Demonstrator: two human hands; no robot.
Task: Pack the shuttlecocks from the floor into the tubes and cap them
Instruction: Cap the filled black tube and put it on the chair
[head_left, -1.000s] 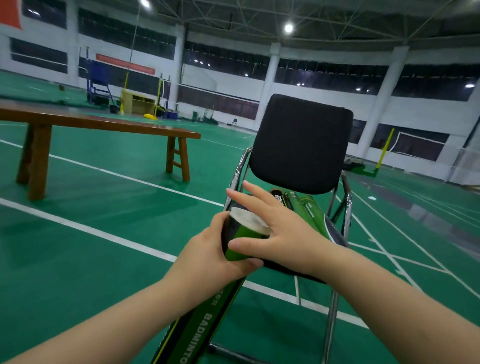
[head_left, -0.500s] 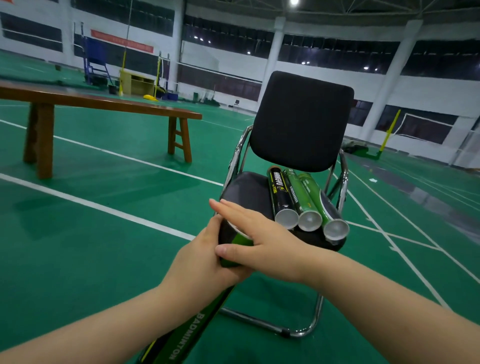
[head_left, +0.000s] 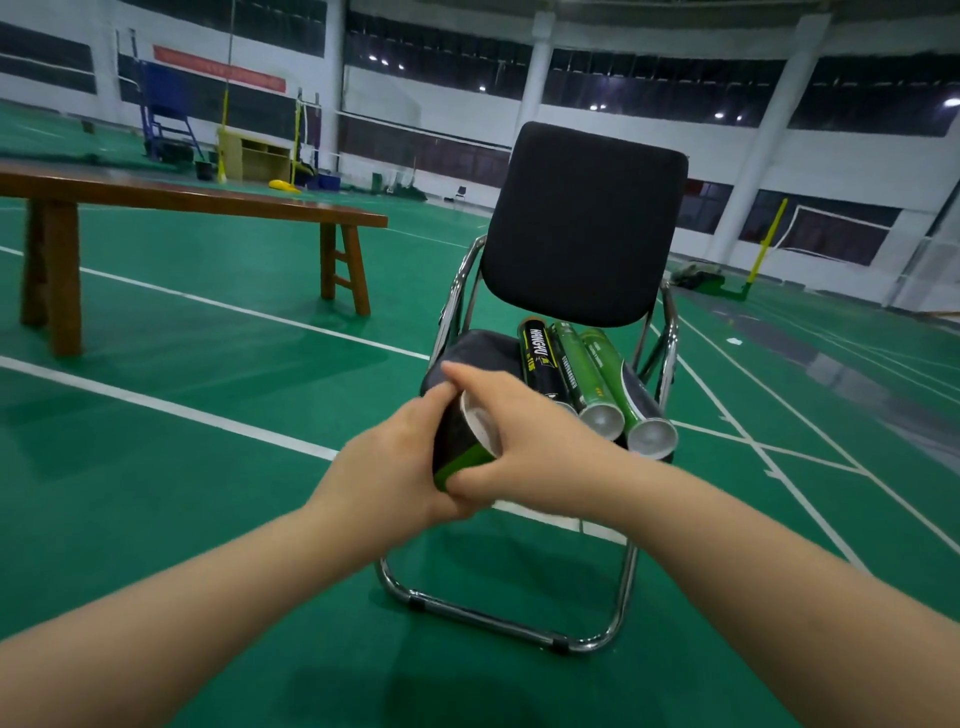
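Forearms come in from both lower corners and meet in the middle, where both hands hold one tube (head_left: 460, 449). The left grip (head_left: 384, 473) is wrapped round the tube's black-and-green upper end, with its fingers hidden behind the tube. The right grip (head_left: 524, 441) closes on the same end from the other side, the fingers arching over the white rim and the thumb tucked beneath it against the left hand. Between the two a slice of the round end shows, greyish inside the rim. I cannot tell whether that is a cap or the open mouth. The rest of the tube is hidden behind the left hand.

Just beyond both grips stands a chair (head_left: 582, 223) with a black seat and back on a chrome frame. The held tube is in front of the seat's front left corner.

On the seat, just right of the right grip, three more tubes lie side by side, touching, pointing toward the backrest. The black tube (head_left: 540, 358) is nearest that grip, its near end hidden behind the hand. Next comes the middle green tube (head_left: 576, 369), then the outer green tube (head_left: 613, 374), both with pale round ends facing forward.

Green court floor (head_left: 182, 415) with white lines lies under everything. Well to the left of the left grip, and farther back, stands a long wooden bench (head_left: 197, 200).
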